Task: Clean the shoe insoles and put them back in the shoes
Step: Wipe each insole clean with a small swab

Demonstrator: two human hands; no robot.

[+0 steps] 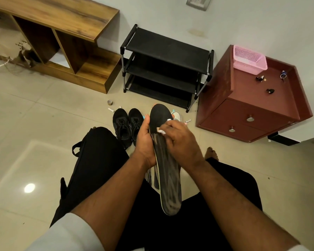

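Beige tiled floor (43,124) with black shoes (129,124), shoe rack (167,66), maroon cabinet (252,105).

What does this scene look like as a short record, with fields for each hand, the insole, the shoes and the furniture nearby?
left hand: grips the insole's left edge
right hand: presses a white wipe onto the insole
insole: dark, streaked, held over the lap
second insole: partly hidden behind the first
shoes: black pair, side by side on the floor
shoe rack: black, shelves bare
cabinet: red-brown, with pink basket on top
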